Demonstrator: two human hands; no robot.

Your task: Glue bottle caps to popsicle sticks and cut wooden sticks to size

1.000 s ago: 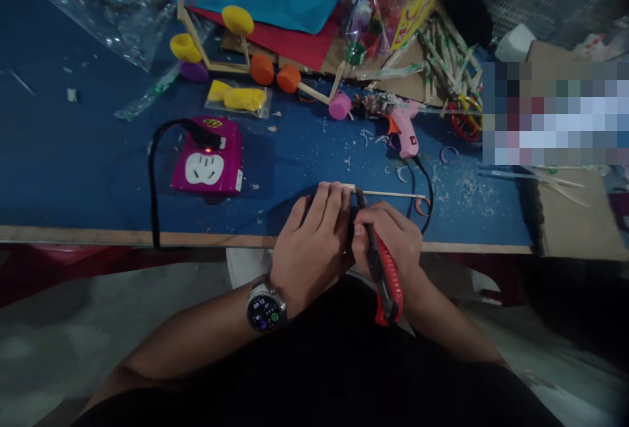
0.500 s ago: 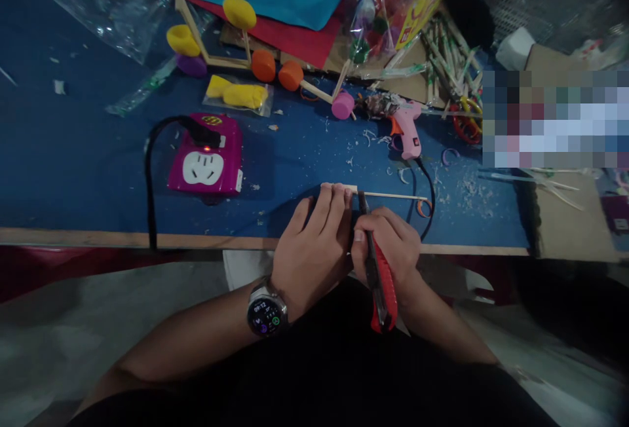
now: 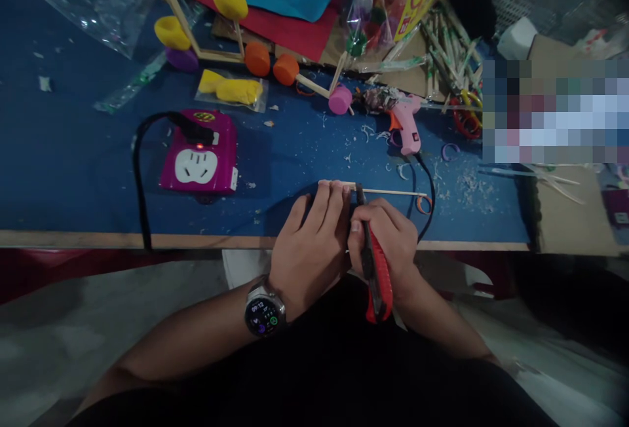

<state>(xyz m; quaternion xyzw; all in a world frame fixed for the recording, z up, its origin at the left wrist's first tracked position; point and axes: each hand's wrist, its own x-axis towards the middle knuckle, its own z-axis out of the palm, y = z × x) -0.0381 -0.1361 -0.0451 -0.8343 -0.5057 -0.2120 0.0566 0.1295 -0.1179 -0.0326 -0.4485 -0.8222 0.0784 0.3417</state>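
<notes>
A thin wooden stick (image 3: 393,192) lies along the blue table near its front edge. The fingertips of my left hand (image 3: 312,243) press on the left part of it, the fingers stretched flat. My right hand (image 3: 386,243) is closed round a red and black utility knife (image 3: 379,276), whose dark blade meets the stick just right of my left fingertips. An orange ring (image 3: 424,204) is at the stick's right end. Whether the stick is cut through under the blade cannot be made out.
A magenta power socket (image 3: 226,152) with a black cable stands at the left. Behind are a pink glue gun (image 3: 407,126), joined sticks with coloured pieces (image 3: 258,58), a yellow packet (image 3: 236,91) and scissors (image 3: 466,119). Cardboard (image 3: 570,211) lies at the right.
The knife and my right hand have shifted slightly up and left against the stick. The whole view has moved a little, so the table items appear further left and up.
</notes>
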